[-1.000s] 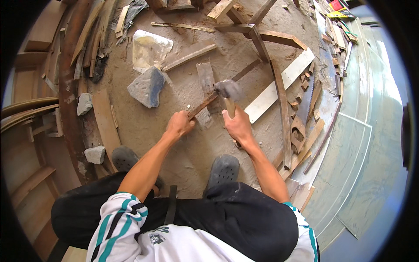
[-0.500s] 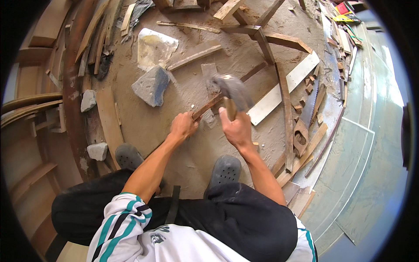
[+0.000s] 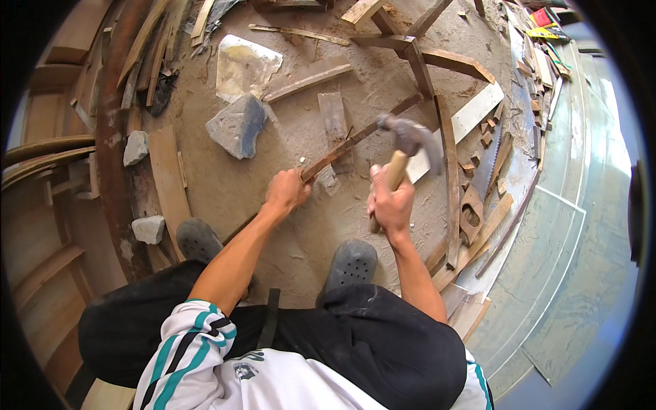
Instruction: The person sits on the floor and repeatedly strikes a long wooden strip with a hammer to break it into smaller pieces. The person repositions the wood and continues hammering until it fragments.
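My left hand (image 3: 287,190) is closed around a narrow wooden strip (image 3: 362,135), which runs from near my left foot up toward the far right. My right hand (image 3: 393,203) grips a claw hammer (image 3: 397,168) by its pale wooden handle. The hammer's dark head is raised to the right of the strip, apart from it. A thin dark spike, probably a nail, stands up from the strip beyond my left hand. Under the strip lies a short flat board (image 3: 332,117), with a pale stone fragment just on its near side.
A grey stone block (image 3: 238,126) lies left of the strip. To the right are a joined timber frame (image 3: 447,178), a white board (image 3: 476,111), a handsaw (image 3: 471,208) and glass sheets (image 3: 547,253). Planks (image 3: 171,181) and a rusty beam (image 3: 113,137) line the left side.
The hammer has moved up and right, away from the strip, with my right hand shifting right. Its head was blurred over the strip before. My left hand stays on the strip.
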{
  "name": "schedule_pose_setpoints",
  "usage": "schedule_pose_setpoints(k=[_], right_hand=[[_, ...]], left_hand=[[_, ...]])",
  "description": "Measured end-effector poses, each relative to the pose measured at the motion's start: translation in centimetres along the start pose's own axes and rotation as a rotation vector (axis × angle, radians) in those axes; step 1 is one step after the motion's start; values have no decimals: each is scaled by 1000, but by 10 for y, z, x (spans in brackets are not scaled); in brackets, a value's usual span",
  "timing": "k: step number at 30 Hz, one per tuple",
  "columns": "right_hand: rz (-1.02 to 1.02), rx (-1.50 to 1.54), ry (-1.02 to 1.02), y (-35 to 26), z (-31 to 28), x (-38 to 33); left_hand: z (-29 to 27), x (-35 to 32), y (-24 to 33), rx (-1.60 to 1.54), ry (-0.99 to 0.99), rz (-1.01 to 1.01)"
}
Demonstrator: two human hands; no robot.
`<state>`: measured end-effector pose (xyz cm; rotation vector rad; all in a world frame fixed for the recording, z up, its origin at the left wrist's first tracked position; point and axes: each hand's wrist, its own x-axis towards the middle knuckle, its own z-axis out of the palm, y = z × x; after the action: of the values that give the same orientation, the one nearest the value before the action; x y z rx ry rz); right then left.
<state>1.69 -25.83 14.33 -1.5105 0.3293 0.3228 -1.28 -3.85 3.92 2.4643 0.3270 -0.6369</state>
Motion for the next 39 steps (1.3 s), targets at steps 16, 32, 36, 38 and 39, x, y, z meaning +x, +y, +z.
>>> schedule_pose_setpoints(k=[16,32,36,38,39], right_hand=[[-171,-260,44,-16,4,12],[-241,-643,-49,-3,-12,3],[-82,-763,-51,1,-34,-13],[-82,-782,-65,4,-39,-18],[-39,-760,-64,3,-40,-20]], left_hand=[[-10,-6,11,12,-65,-68],[-48,41,42,-137,143,272],[-57,46,57,59,57,309],[-56,49,60,128,64,304],[-55,51,62,113,71,321]])
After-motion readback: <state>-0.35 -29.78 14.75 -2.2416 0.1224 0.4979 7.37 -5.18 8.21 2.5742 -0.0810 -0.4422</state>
